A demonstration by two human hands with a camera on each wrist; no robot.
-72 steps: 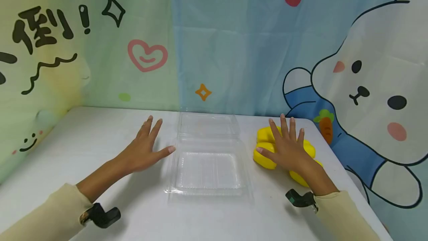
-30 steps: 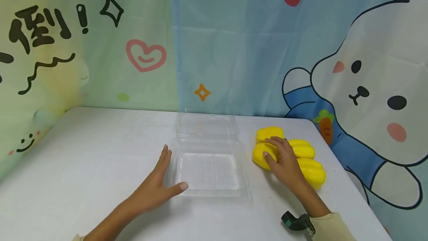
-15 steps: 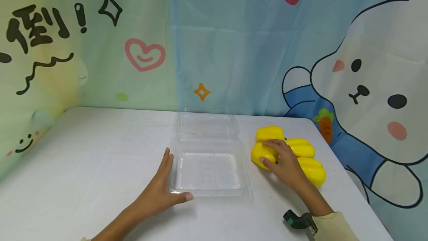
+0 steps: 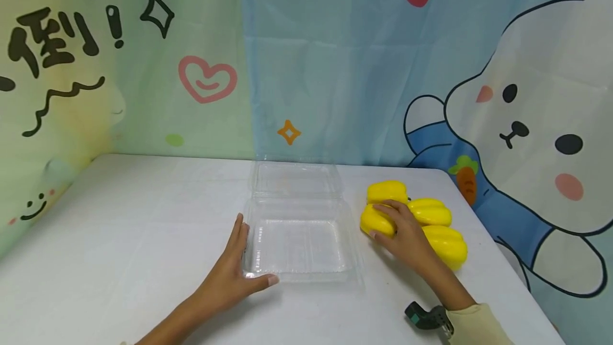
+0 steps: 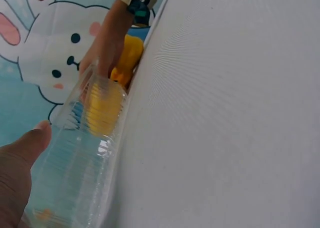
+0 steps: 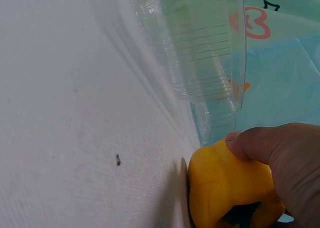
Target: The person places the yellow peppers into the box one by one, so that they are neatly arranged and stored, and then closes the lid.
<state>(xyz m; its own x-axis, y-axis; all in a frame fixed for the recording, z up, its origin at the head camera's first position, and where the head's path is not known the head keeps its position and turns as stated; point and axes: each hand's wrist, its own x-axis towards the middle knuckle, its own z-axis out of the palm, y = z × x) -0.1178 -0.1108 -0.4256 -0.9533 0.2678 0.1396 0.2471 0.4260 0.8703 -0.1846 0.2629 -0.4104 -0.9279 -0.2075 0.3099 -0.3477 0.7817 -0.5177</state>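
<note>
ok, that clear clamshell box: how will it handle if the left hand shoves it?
Probably very light: the clamshell box is thin clear plastic holding nothing, so it should slide easily on the smooth table. Likely flexible, since its walls look thin and ribbed in the right wrist view. The open lid may flap. The left hand rests against its near corner.

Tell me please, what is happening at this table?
A person sits at a white table. The left hand rests against the near left corner of an open clear box, steadying it. The right hand grips one yellow pepper just right of the box. Three more peppers lie beside it. The box holds nothing yet.
</note>
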